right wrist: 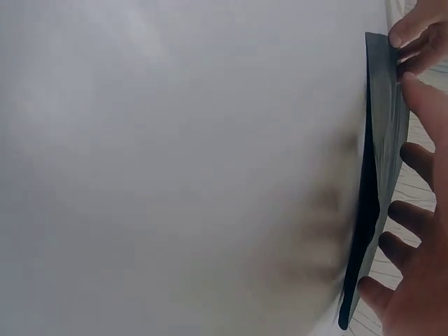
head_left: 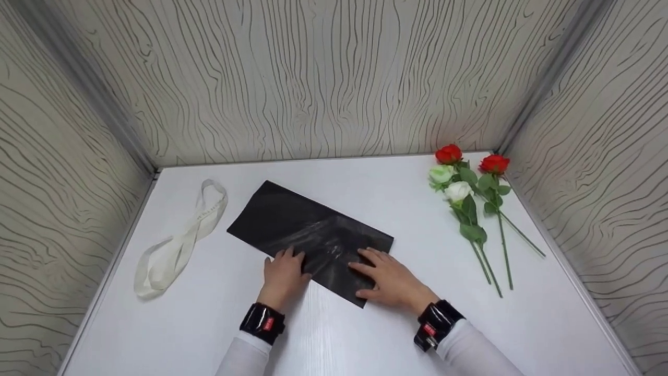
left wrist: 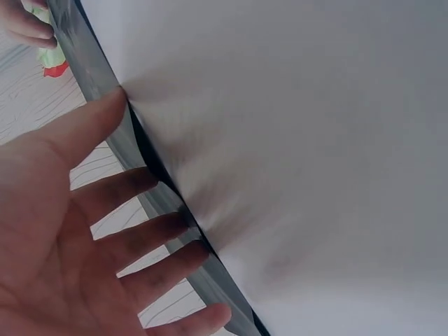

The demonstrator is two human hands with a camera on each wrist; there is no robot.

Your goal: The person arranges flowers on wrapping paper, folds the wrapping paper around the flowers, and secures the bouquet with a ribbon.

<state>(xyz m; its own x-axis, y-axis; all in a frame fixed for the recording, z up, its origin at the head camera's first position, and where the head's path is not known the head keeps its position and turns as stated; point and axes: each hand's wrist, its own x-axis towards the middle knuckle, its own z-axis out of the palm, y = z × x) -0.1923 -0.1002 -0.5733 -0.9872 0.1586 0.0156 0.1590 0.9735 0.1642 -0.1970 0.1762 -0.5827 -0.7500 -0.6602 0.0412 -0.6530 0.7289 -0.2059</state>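
A black rectangular sheet (head_left: 292, 214), glossy and apparently folded in layers, lies slantwise on the white table. At its near long edge my left hand (head_left: 284, 274) rests with fingers spread, the tips touching the sheet. My right hand (head_left: 391, 279) lies over the sheet's right end, its fingers extended on the surface. In the left wrist view the left hand (left wrist: 77, 217) has its fingertips along the dark edge. The right wrist view shows the right hand's fingers (right wrist: 413, 217) against the sheet (right wrist: 381, 140), whose layers stand slightly apart.
A cream ribbon (head_left: 180, 250) lies loosely looped on the table's left side. To the right are artificial roses: two red ones (head_left: 449, 154), a white one (head_left: 459, 191) and a pale green one (head_left: 441, 174), with long stems. Wood-patterned panels (head_left: 313, 78) enclose the table (head_left: 334, 344).
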